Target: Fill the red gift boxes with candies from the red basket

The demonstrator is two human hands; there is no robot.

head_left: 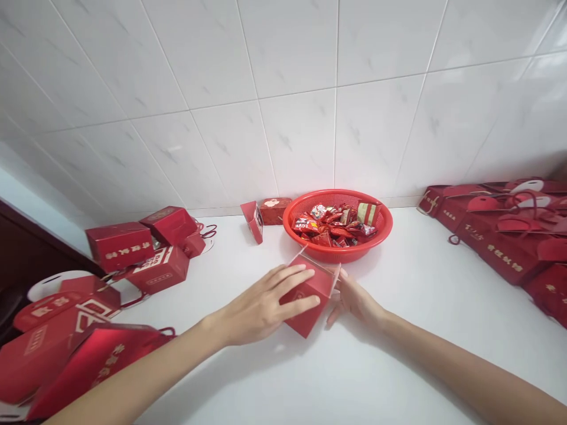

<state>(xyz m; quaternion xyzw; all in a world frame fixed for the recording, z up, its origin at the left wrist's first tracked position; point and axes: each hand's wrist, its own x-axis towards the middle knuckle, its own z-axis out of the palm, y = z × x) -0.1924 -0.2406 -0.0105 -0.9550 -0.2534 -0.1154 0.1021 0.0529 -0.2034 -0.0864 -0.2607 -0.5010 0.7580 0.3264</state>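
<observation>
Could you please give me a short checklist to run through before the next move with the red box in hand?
1. Left hand on the red box: ok, fingers spread over its side.
2. Right hand beside the raised flap: ok; firmness of grip cannot tell.
3. Inside of the box: cannot tell, mostly hidden.
4. Wrapped packets within the red basket: ok.
5. Gap between box and basket: cannot tell, they overlap in view.
</observation>
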